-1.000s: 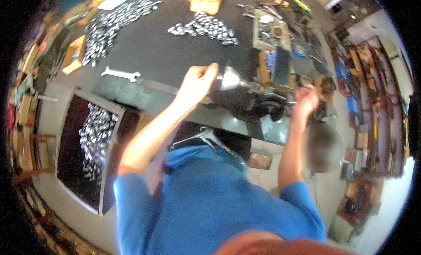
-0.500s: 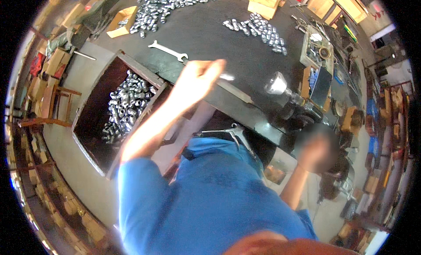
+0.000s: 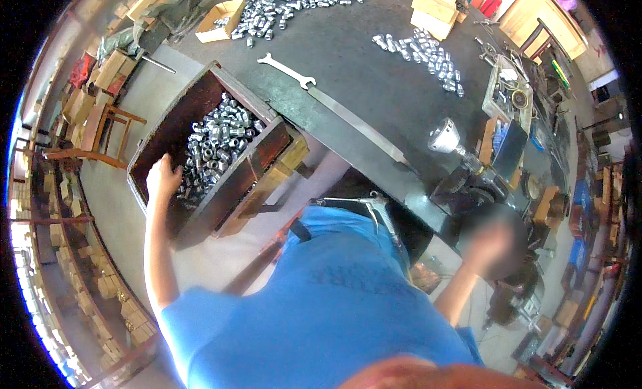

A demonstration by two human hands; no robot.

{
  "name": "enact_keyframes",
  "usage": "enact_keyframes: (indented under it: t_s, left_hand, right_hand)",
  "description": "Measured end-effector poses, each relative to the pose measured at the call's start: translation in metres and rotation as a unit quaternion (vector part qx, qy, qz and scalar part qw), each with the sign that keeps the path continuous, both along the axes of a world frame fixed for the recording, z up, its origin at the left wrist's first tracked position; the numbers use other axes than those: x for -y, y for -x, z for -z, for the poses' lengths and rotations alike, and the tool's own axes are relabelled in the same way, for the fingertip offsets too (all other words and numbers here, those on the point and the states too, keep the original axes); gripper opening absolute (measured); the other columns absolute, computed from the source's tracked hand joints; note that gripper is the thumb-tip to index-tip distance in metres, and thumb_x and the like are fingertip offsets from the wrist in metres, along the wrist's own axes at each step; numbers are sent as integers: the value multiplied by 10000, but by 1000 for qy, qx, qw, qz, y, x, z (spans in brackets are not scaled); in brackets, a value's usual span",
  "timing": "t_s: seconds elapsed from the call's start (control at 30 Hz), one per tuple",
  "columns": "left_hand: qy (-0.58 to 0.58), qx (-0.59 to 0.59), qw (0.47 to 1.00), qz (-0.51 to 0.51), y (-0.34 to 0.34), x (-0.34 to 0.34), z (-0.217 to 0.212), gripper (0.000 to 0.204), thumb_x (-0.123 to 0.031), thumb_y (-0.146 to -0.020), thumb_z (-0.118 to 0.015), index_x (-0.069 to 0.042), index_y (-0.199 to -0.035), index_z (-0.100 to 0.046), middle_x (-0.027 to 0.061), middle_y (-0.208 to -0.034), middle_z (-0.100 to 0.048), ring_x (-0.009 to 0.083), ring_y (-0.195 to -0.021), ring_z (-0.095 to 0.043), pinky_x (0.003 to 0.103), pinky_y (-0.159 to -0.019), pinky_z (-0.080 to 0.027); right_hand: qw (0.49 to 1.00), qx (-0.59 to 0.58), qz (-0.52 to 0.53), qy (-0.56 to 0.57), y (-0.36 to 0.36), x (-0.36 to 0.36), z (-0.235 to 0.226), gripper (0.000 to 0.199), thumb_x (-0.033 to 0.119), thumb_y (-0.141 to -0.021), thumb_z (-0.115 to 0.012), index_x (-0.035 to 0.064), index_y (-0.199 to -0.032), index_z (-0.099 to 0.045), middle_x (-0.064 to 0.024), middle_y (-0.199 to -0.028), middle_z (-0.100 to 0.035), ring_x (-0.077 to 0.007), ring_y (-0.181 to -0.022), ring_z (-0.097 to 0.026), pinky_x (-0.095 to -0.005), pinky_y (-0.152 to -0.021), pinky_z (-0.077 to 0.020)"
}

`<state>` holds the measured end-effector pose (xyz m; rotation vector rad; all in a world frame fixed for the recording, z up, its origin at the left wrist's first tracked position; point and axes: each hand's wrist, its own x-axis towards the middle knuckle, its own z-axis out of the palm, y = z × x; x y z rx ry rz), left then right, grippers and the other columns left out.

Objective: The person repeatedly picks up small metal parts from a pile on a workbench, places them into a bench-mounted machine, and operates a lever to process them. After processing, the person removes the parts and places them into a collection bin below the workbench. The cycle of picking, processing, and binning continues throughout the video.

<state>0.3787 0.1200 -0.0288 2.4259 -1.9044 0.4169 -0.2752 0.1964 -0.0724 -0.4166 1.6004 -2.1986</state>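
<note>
My left hand [image 3: 163,177] reaches over the left side of a deep wooden box [image 3: 271,140], beside a heap of shiny metal fittings [image 3: 217,138]. Its fingers are slightly bent and apart, and I see nothing held in them. At the lower right of the bench, my right hand [image 3: 487,247] is against a dark machine part, but a blur hides its fingers. An open-ended wrench [image 3: 287,70] lies on the dark bench [image 3: 348,61], close to a long flat metal bar [image 3: 358,126] along the near edge.
More fittings lie at the bench's back [image 3: 294,6] and right [image 3: 435,61]. An open carton [image 3: 219,21] is at the back left. A lamp [image 3: 444,136] stands before the machine, near a parts tray [image 3: 498,88]. A wooden chair [image 3: 100,135] stands left; shelves line both sides.
My left hand has swung from above the bench edge, left and down into the wooden box. My right hand stays by the machine. The view has shifted slightly.
</note>
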Motion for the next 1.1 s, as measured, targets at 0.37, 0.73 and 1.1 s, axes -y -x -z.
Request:
enact_keyframes:
  t_s: [0.37,0.73,1.1]
  left_hand:
    - [26,-98,974,203,94,68,12,283,-321,-754,-599,-99,-925,-636,77,-938,-601,255,-911,-558,328,-740,-465]
    - [-114,-21,993,-8,-13,1,20,226,-143,-698,-534,-149,-893,-648,101,-842,-601,291,-823,-582,397,-715,-484]
    - [-73,-211,950,217,79,82,17,398,-357,-824,-518,-78,-1107,-540,159,-1097,-534,320,-1003,-514,381,-853,-407]
  right_hand:
    - [999,12,-30,27,8,-4,6,73,116,-791,-468,47,-803,-489,6,-585,-353,-67,-461,-253,-205,-390,-184]
    - [989,113,-72,69,14,-5,10,80,104,-811,-448,30,-820,-479,7,-586,-352,-59,-459,-262,-200,-380,-198]
    - [987,120,-91,52,25,-8,10,81,73,-810,-425,41,-834,-495,9,-613,-371,-61,-474,-277,-190,-392,-204]
